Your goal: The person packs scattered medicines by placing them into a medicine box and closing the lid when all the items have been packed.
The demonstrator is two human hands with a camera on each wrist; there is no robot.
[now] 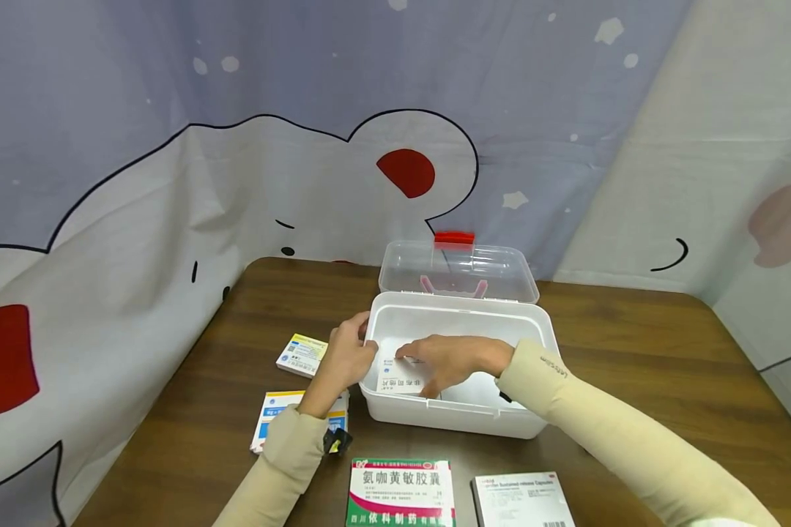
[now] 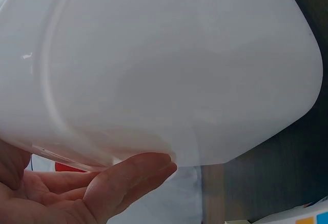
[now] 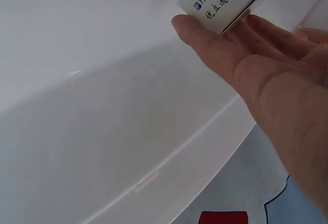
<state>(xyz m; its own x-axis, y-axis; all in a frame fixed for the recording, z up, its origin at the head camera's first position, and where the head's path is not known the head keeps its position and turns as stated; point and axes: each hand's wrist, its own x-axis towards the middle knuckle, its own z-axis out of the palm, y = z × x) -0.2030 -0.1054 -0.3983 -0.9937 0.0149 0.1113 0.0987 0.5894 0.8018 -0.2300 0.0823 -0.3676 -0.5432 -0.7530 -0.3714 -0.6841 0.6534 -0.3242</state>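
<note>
In the head view a white plastic storage box (image 1: 435,416) stands with its clear lid (image 1: 409,267) swung back. My left hand (image 1: 348,355) grips its left end at the rim, thumb on the inner side. The left wrist view shows the fingers of that hand (image 2: 128,185) against the outside of the box wall (image 2: 179,70). Inside the box, at the left, my right hand (image 1: 453,359) holds a white medicine box (image 1: 395,377) with printed Chinese text. Up close in the right wrist view, the hand (image 3: 256,70) has its fingers and thumb about the medicine box (image 3: 218,3).
Left of the storage box lie a yellow-and-white medicine box (image 1: 302,355) and a blue, orange and white one (image 1: 266,413), the latter partly under the left forearm. In front are a green-and-white medicine box (image 1: 402,487) and a white one (image 1: 524,501). A printed curtain (image 1: 303,183) hangs behind the table.
</note>
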